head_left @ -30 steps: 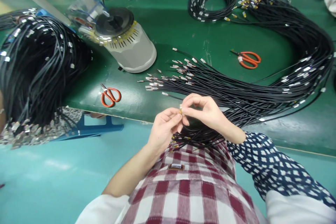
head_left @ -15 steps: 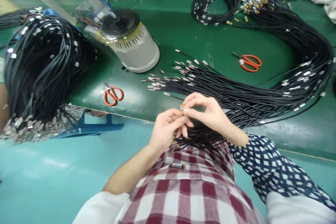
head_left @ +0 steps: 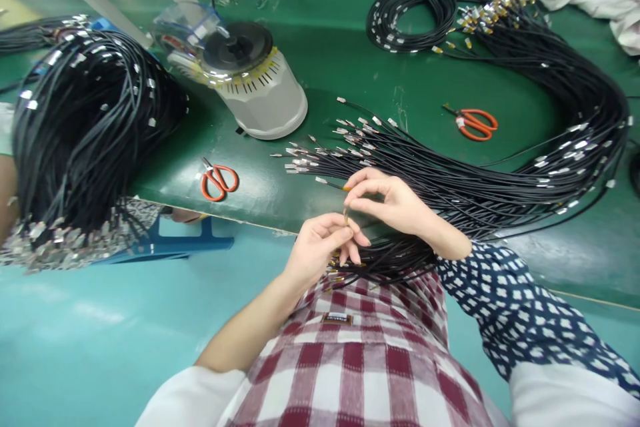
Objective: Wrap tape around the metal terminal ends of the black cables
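Over at the near edge of the green table (head_left: 335,67), all eyes go to the left hand (head_left: 317,247): thumb and forefinger pinch a small yellowish piece (head_left: 346,219), which pokes up from between their tips, the other fingers loosely curled. Right above it comes the right hand (head_left: 395,203), thumb and forefinger bent toward each other, tips just beside that piece; whether they press on anything, I cannot tell. A bit of orange-yellow (head_left: 346,187) shows at the right forefinger's tip. Below, dark cables (head_left: 400,260) gather against the checked apron (head_left: 350,360), and beyond the hands a broad black cable bundle (head_left: 425,163) fans its silvery ends leftward. Two orange-handled snips flank the scene: one pair (head_left: 219,182) on the left near the grey dispenser (head_left: 267,103), another pair (head_left: 476,125) on the right, inside the bundle's curve. Far left, a great looped cable heap (head_left: 65,147) hangs over the edge!
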A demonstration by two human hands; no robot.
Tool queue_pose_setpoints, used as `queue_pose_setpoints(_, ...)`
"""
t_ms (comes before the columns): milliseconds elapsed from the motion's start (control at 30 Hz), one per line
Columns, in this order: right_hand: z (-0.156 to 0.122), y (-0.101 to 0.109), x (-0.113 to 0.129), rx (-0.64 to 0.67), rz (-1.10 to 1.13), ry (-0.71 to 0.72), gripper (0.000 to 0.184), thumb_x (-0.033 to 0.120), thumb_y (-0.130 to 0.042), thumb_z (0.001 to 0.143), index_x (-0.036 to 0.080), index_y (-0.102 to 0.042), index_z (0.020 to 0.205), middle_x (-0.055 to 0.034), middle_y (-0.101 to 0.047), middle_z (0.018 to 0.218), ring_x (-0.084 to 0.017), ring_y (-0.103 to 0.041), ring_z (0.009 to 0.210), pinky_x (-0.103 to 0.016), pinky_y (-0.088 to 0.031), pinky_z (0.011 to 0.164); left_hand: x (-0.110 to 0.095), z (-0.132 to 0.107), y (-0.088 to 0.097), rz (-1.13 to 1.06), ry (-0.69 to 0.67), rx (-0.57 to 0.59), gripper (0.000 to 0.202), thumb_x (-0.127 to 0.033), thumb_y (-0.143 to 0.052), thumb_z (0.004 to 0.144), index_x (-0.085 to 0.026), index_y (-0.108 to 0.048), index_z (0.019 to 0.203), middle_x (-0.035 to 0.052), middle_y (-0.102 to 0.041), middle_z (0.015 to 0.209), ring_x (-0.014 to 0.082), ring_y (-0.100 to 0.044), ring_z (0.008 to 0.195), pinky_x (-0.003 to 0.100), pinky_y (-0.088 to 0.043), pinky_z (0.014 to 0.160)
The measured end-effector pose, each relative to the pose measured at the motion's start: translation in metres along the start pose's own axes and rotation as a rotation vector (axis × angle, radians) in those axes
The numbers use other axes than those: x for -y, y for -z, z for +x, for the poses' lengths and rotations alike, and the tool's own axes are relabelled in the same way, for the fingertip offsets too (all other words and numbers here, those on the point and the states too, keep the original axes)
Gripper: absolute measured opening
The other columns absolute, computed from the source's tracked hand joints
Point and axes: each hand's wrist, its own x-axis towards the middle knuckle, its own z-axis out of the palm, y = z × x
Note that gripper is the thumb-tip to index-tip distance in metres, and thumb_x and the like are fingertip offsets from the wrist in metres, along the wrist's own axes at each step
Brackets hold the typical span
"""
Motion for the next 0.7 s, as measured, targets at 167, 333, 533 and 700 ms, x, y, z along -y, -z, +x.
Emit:
queue_pose_setpoints(167, 0.001, -0.009, -0.008, -0.125, -0.895, 0.052, 0.014, 0.028, -0.066, 0.089, 0.017, -0.073, 0.084, -0.0103, -0.066, 0.112, -0.029, -0.054, 0.108, -0.045, -0.036, 0.084, 0.005, -0.024, 0.022, 0.196, -0.271, -0.113, 0.017, -0.033, -0.074, 0.08, -0.016, -0.074, 0.078, 0.0094, -0.073, 0.079, 0.0194, -0.066, 0.078, 0.031, -0.051, 0.077)
queue_pose_setpoints(333, -0.003, -0.014, -0.001, -0.171, -0.979, 0.135, 0.019, 0.023, -0.056, 0.094, 0.018, -0.069, 0.08, -0.0079, -0.068, 0.108, -0.024, -0.055, 0.103, -0.042, -0.034, 0.082, -0.003, -0.028, 0.032, 0.408, -0.317, -0.442, 0.011, -0.027, -0.073, 0.081, -0.017, -0.074, 0.08, 0.0057, -0.071, 0.075, 0.0167, -0.065, 0.072, 0.028, -0.05, 0.072)
queue_pose_setpoints(533, -0.031, -0.013, 0.015, -0.294, -0.812, 0.161, 0.011, 0.027, -0.062, 0.092, 0.021, -0.068, 0.084, -0.0077, -0.069, 0.11, -0.025, -0.059, 0.102, -0.041, -0.036, 0.081, -0.02, 0.008, 0.004, 0.043, -0.252, -0.321, 0.022, -0.029, -0.077, 0.077, -0.015, -0.069, 0.091, 0.0106, -0.075, 0.097, 0.014, -0.068, 0.067, 0.025, -0.052, 0.06)
queue_pose_setpoints(700, -0.038, -0.003, 0.023, -0.261, -0.155, -0.022, 0.009, 0.03, -0.065, 0.089, 0.023, -0.066, 0.093, -0.0072, -0.069, 0.11, -0.023, -0.062, 0.105, -0.04, -0.043, 0.088, -0.022, 0.01, -0.008, 0.014, -0.133, -0.174, 0.022, -0.031, -0.076, 0.078, -0.011, -0.068, 0.085, 0.007, -0.074, 0.071, 0.0143, -0.067, 0.053, 0.024, -0.052, 0.051)
